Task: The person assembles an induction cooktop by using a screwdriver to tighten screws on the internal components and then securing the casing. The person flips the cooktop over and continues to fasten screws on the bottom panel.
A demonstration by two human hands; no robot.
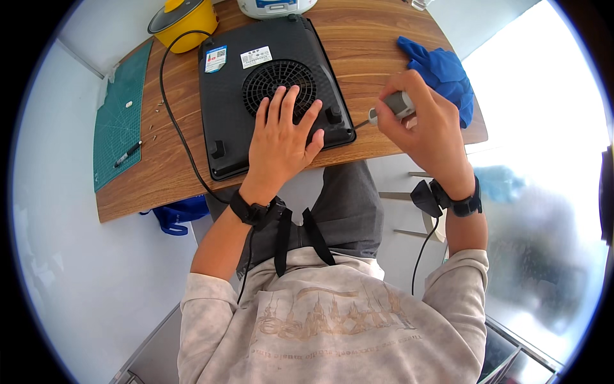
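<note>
A black induction cooker (224,105) lies underside up on the wooden table, its round fan grille (279,77) and two labels facing me. My left hand (281,141) rests flat on it with fingers spread, the fingertips over the grille. My right hand (425,125) is closed round the grey handle of a screwdriver (398,105). The screwdriver's thin shaft points left to the cooker's near right corner; whether the tip touches it or sits in a screw I cannot tell. A black power cord (167,96) leaves the cooker's far left corner and loops down its left side.
On the left, a green cutting mat (118,150) holds a pen (128,154), with several small screws (153,127) beside it. A yellow pot (185,25) and a white appliance (276,8) stand at the back. A blue cloth (441,73) is bunched at the right edge.
</note>
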